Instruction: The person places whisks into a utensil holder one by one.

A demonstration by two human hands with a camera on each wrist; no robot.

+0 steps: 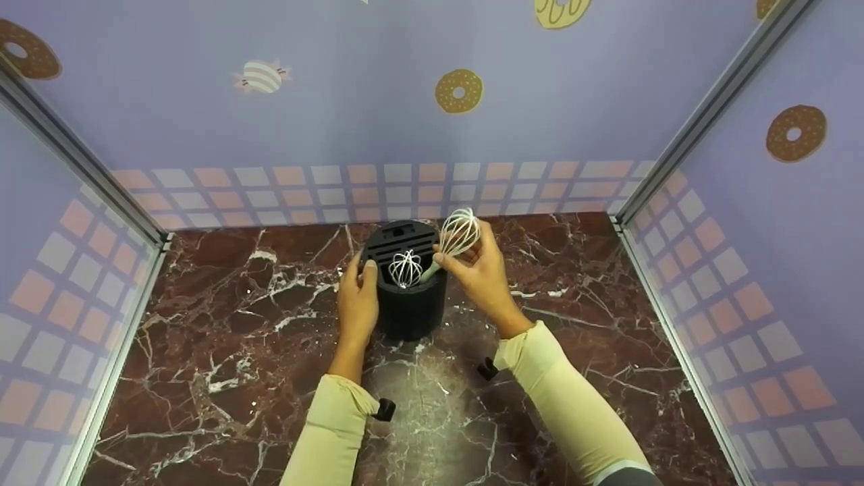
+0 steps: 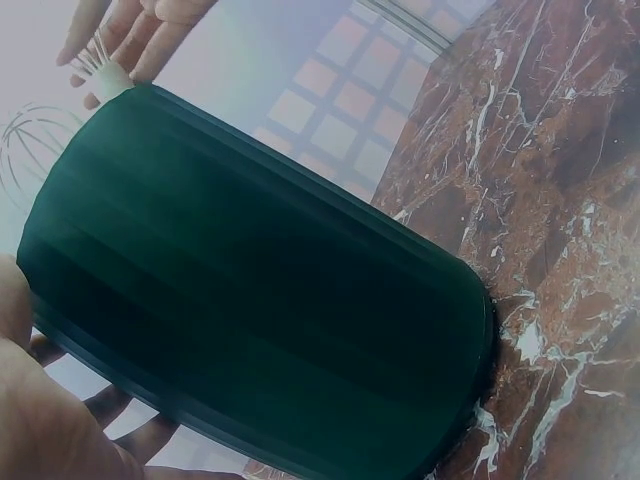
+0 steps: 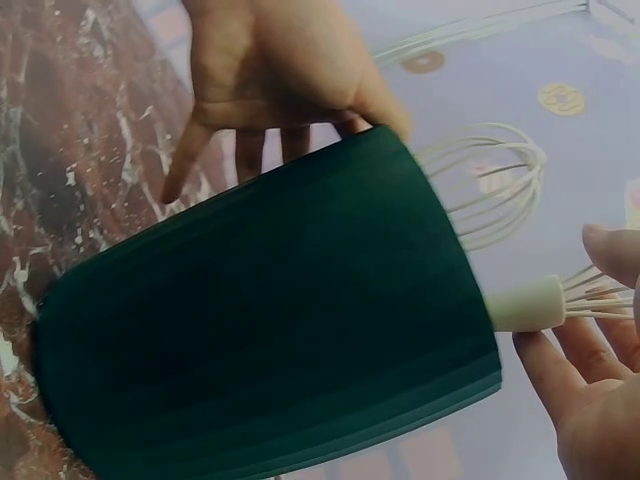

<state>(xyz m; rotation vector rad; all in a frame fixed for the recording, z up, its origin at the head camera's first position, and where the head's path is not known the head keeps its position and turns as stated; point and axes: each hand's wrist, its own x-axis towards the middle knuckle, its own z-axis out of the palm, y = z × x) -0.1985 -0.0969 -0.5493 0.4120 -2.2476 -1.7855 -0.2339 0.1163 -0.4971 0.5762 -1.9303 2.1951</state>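
Observation:
A dark, round utensil holder [image 1: 412,314] with a slotted top stands upright in the middle of the marble-patterned surface; it looks dark green in both wrist views. My left hand [image 1: 358,304] holds its left side, thumb near the rim and fingers round the wall. With my right hand [image 1: 489,277] I pinch a white whisk [image 1: 460,233] near where its wires meet the handle. This whisk's pale handle [image 3: 530,304] reaches down into the holder's opening, its lower end hidden. A second, smaller-looking whisk [image 1: 406,268] sits in the holder, wire head up.
Behind the holder rises a lilac back wall [image 1: 364,128] with doughnut pictures and a checked border. Side walls with metal edge strips [image 1: 675,351] enclose the surface left and right. Reddish-brown marble-patterned surface [image 1: 223,351] spreads around the holder.

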